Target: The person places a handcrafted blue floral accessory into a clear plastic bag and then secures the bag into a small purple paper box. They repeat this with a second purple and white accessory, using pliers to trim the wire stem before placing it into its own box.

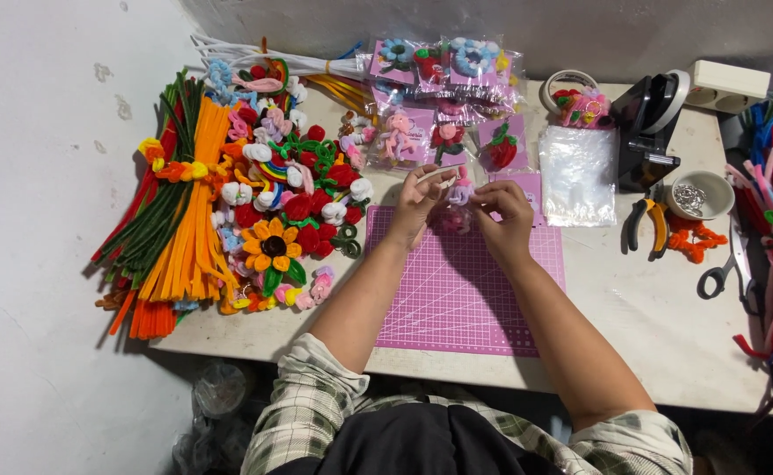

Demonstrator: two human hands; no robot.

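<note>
Both hands' grip on pink ornament (458,195)

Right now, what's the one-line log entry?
left hand: grips small pink craft piece | right hand: pinches same piece | over pink cutting mat

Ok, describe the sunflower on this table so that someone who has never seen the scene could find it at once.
Start at the pink cutting mat under the two hands, then look just past its left edge into the heap of pipe-cleaner flowers. At the near side of that heap lies the sunflower. It alone has yellow-orange petals around a dark centre; its neighbours are mostly red, white and pink blooms.
</note>
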